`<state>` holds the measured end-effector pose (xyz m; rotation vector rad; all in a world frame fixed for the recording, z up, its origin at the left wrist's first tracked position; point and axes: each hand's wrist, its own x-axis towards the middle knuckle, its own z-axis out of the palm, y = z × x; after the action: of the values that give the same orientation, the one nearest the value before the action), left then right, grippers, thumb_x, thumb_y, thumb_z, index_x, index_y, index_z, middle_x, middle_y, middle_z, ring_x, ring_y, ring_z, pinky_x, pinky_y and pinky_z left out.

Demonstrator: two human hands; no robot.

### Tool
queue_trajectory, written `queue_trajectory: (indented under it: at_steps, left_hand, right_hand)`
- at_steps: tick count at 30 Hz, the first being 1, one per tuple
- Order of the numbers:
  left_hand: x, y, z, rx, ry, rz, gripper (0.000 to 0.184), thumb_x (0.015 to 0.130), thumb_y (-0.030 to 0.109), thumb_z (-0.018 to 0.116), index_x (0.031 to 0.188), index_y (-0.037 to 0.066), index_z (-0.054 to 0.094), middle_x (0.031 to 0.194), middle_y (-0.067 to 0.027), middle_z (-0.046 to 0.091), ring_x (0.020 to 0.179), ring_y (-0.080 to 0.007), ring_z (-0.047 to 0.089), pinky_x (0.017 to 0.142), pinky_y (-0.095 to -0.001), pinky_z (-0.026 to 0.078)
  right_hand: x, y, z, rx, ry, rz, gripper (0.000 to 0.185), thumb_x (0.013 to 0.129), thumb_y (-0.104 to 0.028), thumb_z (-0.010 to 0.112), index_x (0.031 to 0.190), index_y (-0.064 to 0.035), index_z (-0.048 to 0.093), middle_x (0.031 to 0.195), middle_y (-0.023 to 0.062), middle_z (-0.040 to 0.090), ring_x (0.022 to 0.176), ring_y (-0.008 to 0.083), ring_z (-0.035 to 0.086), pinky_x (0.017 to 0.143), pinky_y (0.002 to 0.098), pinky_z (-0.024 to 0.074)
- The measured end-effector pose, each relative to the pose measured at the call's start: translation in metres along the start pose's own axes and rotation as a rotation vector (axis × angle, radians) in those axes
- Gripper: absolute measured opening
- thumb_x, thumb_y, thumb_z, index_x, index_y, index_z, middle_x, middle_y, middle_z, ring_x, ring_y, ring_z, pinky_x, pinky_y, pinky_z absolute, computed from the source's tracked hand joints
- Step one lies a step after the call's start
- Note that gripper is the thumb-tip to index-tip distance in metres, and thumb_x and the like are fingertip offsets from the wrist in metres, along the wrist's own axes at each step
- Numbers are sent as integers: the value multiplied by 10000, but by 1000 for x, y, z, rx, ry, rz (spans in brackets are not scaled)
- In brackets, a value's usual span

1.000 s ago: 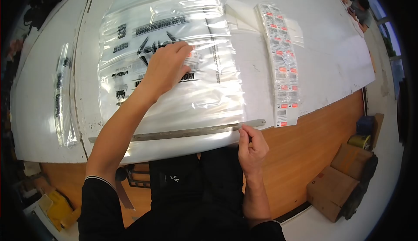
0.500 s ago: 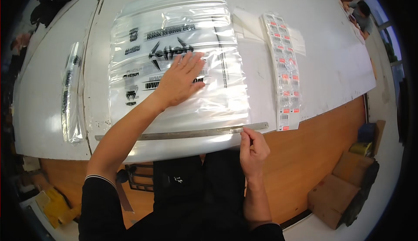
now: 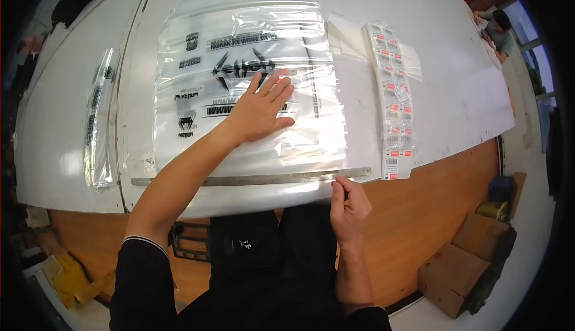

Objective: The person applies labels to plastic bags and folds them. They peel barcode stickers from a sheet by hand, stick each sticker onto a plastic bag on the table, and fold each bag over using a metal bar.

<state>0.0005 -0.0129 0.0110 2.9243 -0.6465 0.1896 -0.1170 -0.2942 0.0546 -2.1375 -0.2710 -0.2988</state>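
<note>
My left hand [image 3: 262,109] lies flat with fingers spread on a stack of clear plastic bags [image 3: 239,148] printed with black "VENUM" logos. A small label with red on it [image 3: 286,72] shows at the fingertips. A long metal ruler [image 3: 269,179] runs across the bags near the table's front edge, passing under my left forearm. My right hand [image 3: 349,205] is closed in a fist at the ruler's right end, thumb and finger pinched together. Whatever those fingers hold, if anything, is hidden.
Strips of barcode labels [image 3: 392,106] lie right of the bags, partly over translucent sheets [image 3: 353,41]. At left is a narrow folded plastic bundle [image 3: 100,124]. Cardboard boxes [image 3: 452,271] stand on the floor at right. Another person [image 3: 498,32] sits at the far right edge.
The view has shifted slightly, and the bags appear a little further right in it. My left hand stays spread on them; my right hand stays closed by the ruler's end.
</note>
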Motion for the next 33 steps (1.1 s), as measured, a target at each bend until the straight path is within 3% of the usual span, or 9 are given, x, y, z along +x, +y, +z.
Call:
queue_trajectory:
  at_steps: [5, 11, 14, 17, 23, 26, 29, 33]
  left_hand:
    - [4, -1, -8, -23, 79, -11, 685, 979, 455, 589, 1495, 24, 455, 1586, -161, 412, 1510, -342, 300, 1234, -586, 184]
    - [5, -2, -2, -28, 2, 4, 696, 965, 433, 622, 1490, 7, 458, 1596, -168, 401, 1516, -334, 295, 1233, -591, 175]
    - [2, -5, 4, -59, 89, -26, 718, 965, 445, 620, 1492, -12, 450, 1612, -171, 381, 1517, -345, 300, 1235, -591, 169]
    - [-8, -4, -1, 7, 90, -140, 725, 970, 446, 614, 1495, -24, 441, 1623, -176, 363, 1510, -361, 314, 1235, -590, 167]
    - [-13, -4, 1, 8, 38, -178, 720, 964, 405, 638, 1507, -18, 425, 1613, -179, 374, 1496, -396, 326, 1228, -597, 182]
    - [-12, 0, 2, -15, 77, -191, 725, 962, 413, 639, 1509, -11, 422, 1610, -172, 381, 1489, -405, 333, 1223, -607, 189]
    - [-15, 2, 4, 17, 80, -110, 708, 993, 502, 568, 1520, 47, 438, 1598, -157, 410, 1493, -390, 334, 1227, -600, 178]
    - [-17, 4, -1, 23, 44, -74, 651, 991, 497, 570, 1524, 139, 459, 1600, -139, 411, 1492, -366, 342, 1230, -599, 178]
  right_hand:
    - [-2, -5, 5, 1, -23, -25, 103, 912, -4, 707, 1010, 15, 731, 891, 159, 733, 763, 279, 712, 678, 345, 562]
    - [-4, -3, 6, 10, -39, -32, 102, 906, -1, 712, 1005, 15, 731, 885, 158, 733, 761, 283, 713, 675, 349, 562]
    - [-3, -4, 6, 5, -43, -40, 101, 901, 7, 712, 1000, 14, 730, 882, 158, 733, 762, 287, 715, 681, 351, 564]
    - [-5, -3, 7, 18, -20, -74, 103, 915, 14, 705, 1014, 13, 729, 847, 119, 717, 704, 201, 671, 649, 290, 521]
    - [-10, 1, 15, 31, -46, -97, 104, 908, 13, 709, 1011, 11, 729, 872, 131, 729, 733, 233, 696, 661, 311, 535]
    - [-6, -5, 14, 31, -59, -93, 94, 892, 20, 708, 983, 16, 727, 873, 161, 735, 767, 302, 720, 688, 354, 572]
    - [-6, -7, 14, 41, -40, -90, 93, 888, 17, 710, 980, 14, 727, 874, 157, 737, 773, 297, 724, 689, 353, 574]
    - [-10, -3, 17, 41, -53, -90, 92, 887, 14, 712, 978, 10, 725, 877, 155, 738, 775, 295, 725, 686, 356, 574]
